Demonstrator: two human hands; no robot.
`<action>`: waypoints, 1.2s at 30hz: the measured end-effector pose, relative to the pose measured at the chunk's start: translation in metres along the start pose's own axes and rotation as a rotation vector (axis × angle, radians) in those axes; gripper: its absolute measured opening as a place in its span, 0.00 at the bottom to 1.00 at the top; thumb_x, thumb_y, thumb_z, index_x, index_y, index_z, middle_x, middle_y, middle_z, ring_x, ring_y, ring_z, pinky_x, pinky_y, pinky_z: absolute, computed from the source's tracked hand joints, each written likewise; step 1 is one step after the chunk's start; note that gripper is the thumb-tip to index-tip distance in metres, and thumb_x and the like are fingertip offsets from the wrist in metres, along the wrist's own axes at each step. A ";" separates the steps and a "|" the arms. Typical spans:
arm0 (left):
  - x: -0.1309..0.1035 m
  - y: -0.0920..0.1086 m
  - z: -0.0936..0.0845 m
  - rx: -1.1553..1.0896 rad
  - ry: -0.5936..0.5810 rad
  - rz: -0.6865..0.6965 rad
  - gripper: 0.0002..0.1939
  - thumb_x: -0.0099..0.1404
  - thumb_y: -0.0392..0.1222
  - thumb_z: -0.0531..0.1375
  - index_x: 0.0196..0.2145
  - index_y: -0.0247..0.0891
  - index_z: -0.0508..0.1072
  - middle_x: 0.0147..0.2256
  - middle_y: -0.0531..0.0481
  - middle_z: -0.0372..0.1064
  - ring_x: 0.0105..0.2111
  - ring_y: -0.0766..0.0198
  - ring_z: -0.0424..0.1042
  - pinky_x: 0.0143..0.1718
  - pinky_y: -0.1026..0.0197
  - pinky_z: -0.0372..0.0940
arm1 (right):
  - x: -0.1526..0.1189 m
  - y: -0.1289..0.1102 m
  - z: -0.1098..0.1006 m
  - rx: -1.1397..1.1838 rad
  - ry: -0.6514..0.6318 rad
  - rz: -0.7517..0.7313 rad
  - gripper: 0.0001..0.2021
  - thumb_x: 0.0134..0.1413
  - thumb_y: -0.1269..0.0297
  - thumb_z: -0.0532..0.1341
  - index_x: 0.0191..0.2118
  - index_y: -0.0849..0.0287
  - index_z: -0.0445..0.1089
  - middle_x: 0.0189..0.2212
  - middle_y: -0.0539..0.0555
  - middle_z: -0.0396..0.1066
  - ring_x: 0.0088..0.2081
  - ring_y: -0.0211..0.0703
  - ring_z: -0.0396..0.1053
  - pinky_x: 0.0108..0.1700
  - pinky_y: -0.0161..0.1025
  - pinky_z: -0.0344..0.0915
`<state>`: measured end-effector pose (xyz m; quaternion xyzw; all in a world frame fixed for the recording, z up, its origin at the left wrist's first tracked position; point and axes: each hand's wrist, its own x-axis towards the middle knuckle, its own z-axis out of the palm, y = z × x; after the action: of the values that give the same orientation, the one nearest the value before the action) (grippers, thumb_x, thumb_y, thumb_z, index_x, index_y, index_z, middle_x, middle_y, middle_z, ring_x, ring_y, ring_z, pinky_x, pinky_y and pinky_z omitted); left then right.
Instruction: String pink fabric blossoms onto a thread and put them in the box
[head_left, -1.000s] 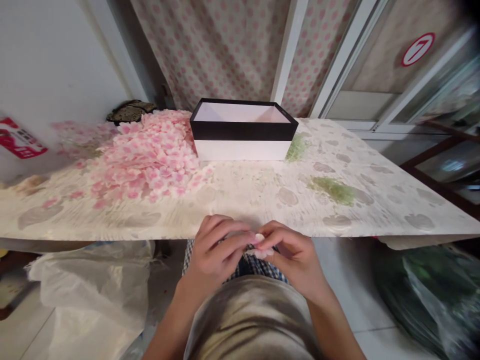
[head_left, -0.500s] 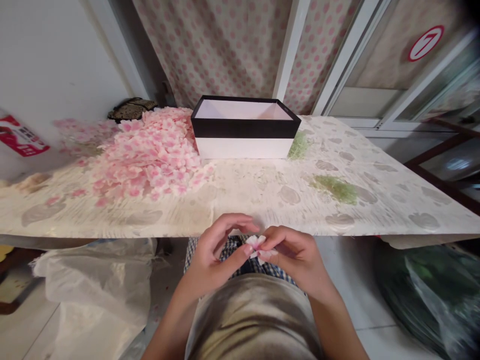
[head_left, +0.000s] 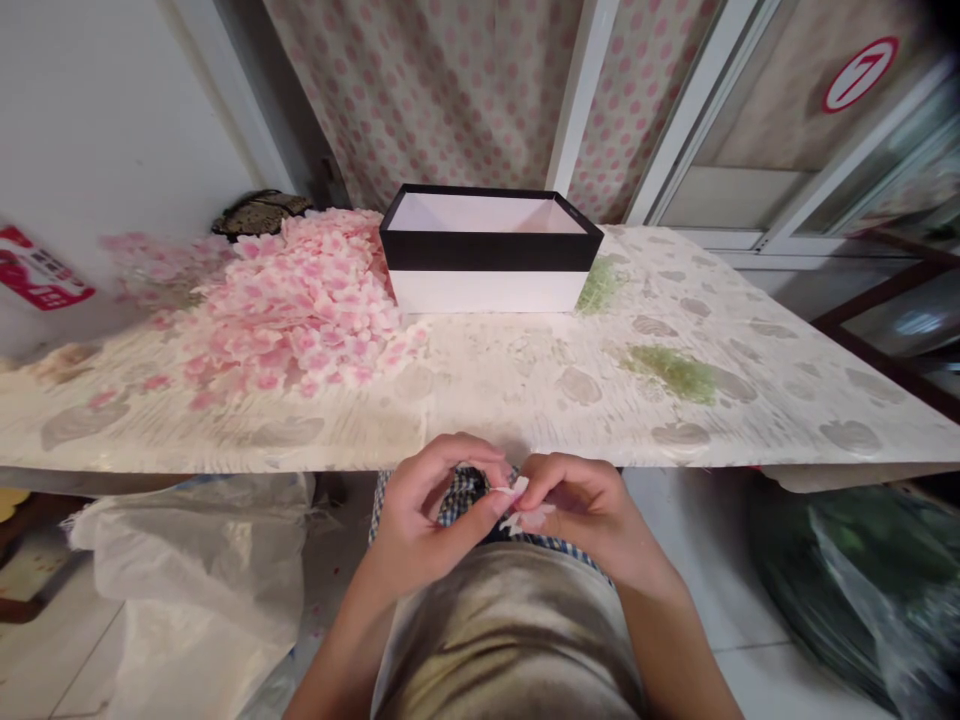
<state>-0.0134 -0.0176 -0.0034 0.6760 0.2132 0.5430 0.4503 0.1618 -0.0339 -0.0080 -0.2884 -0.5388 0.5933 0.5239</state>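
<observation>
Between my two hands, just in front of the table's near edge, are small pale pink flower petals (head_left: 531,518). My left hand (head_left: 442,510) pinches a petal's edge between thumb and fingertips. Closed on the petals from the other side is my right hand (head_left: 589,510), its thumb and index finger pressed together. A large heap of pink flowers (head_left: 300,310) lies on the left of the table. Beside it stands an open box (head_left: 491,290), white with a black rim; its visible inner walls are white.
Green sprigs (head_left: 675,373) lie on the patterned tablecloth (head_left: 495,430) at right, with more green (head_left: 600,287) by the box. A white plastic bag (head_left: 202,590) hangs below left; a dark green bag (head_left: 840,580) is below right.
The fingers of my left hand have closed in onto the petals, which have tilted between my hands. The view has shifted slightly.
</observation>
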 end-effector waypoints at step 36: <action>0.006 -0.002 0.007 -0.085 0.146 -0.325 0.13 0.59 0.34 0.65 0.42 0.41 0.70 0.31 0.54 0.71 0.32 0.68 0.73 0.37 0.67 0.69 | -0.004 -0.002 0.005 -0.467 0.152 -0.337 0.09 0.50 0.77 0.64 0.31 0.54 0.71 0.37 0.51 0.68 0.37 0.40 0.69 0.39 0.42 0.67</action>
<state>-0.0046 -0.0138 -0.0019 0.5718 0.3283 0.5193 0.5436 0.1584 -0.0393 -0.0059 -0.3515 -0.6601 0.3347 0.5734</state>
